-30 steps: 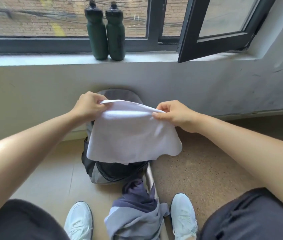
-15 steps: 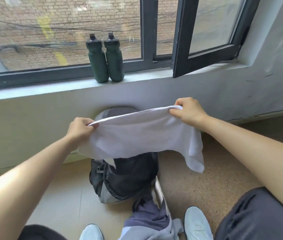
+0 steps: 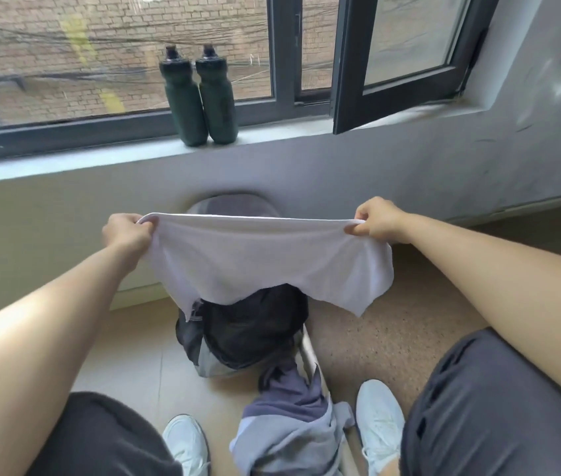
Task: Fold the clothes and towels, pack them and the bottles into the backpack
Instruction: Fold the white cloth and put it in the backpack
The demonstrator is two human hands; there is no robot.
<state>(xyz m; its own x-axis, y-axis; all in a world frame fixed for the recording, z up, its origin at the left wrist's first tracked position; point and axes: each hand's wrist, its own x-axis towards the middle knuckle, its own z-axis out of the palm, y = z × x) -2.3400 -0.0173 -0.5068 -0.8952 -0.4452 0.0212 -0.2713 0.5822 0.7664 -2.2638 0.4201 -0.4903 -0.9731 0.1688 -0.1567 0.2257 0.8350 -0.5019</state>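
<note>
A white towel (image 3: 265, 259) hangs stretched wide between my hands, in the air above the backpack. My left hand (image 3: 128, 230) grips its upper left corner and my right hand (image 3: 377, 218) pinches its upper right corner. The black and grey backpack (image 3: 248, 331) stands open on the floor against the wall, its upper part hidden behind the towel. Two dark green bottles (image 3: 200, 101) stand side by side on the window sill. A grey and purple garment (image 3: 293, 424) lies crumpled on the floor between my feet.
The window sill (image 3: 66, 163) runs across the wall above the backpack. An open window sash (image 3: 402, 60) juts inward at the right. My white shoes (image 3: 378, 417) and knees frame the garment. Tiled floor lies left, speckled floor right.
My hands have moved apart, drawing the towel from a narrow bunched hold to a wide stretched span. The view has tilted upward, showing more of the window.
</note>
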